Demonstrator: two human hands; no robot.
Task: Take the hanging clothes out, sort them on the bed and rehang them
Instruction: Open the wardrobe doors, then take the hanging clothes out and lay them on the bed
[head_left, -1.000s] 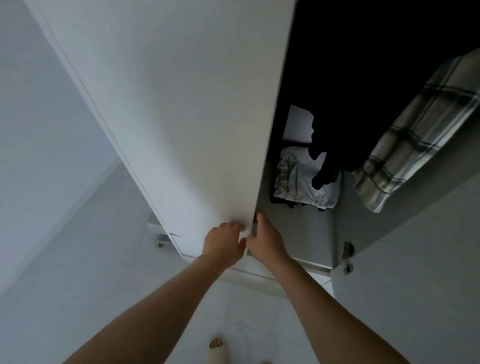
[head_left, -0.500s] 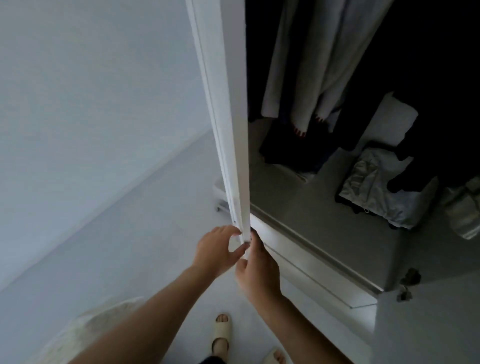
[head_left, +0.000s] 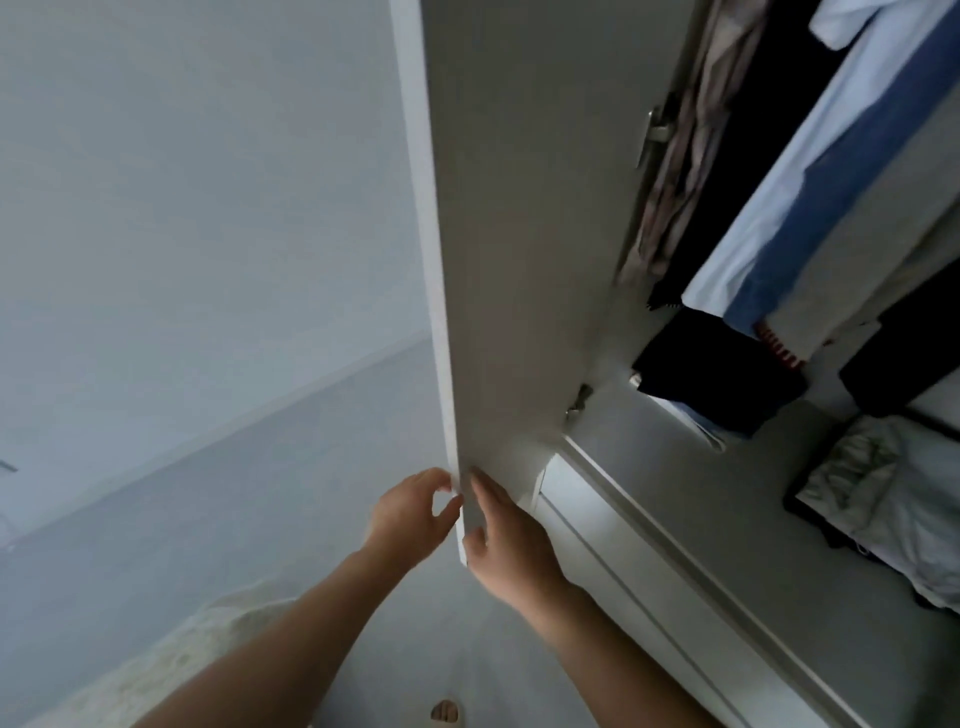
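The hanging clothes (head_left: 810, 171) are seen inside the wardrobe at upper right: a pale blue and darker blue garment, a pinkish patterned one beside the hinge side, and dark pieces below. None has been taken out yet; all hang from above, out of reach of either hand. Below them, on the wardrobe floor (head_left: 691, 499), a crumpled pale bundle (head_left: 883, 493) is seen in a dark tray.

The door (head_left: 509, 260) has been swung much further open than a second ago, when it covered most of the opening and only a plaid piece showed. Half a second ago it stood edge-on; now its inner face is turned toward the camera and more of the rail's load is exposed.

The door's lower corner is held between both hands. The left hand (head_left: 413, 514) is curled at the outer edge, thumb and fingers pinching it. The right hand (head_left: 506, 545) is laid against the inner face, fingers fairly straight, thumb at the edge.

Opening appears nearly done, so reaching for the first hanger is judged to be next. A pale rug (head_left: 171, 670) lies on the floor at lower left.
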